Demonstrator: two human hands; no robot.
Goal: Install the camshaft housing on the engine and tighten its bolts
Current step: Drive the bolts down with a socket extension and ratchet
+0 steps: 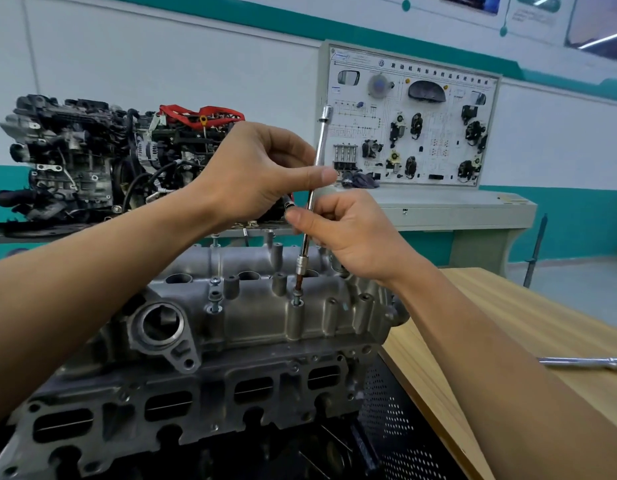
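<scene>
– Two grips, on what?
– Left hand [251,174] and right hand [348,233] pinch the slim chrome driver [320,140]; its tip sits in a bolt [296,302] on the ribbed grey cast housing [258,320] atop the engine [196,403].

Training board [411,119] header: one row of Chinese characters, starts 发动机, rest too blurred. Small round emblem left of it, unreadable. Wall posters [532,15]: print too small to read.

An automotive training workshop: a display engine [92,157] on a stand, a wall-side wiring demonstration board [409,121], a wooden bench [528,327].
</scene>
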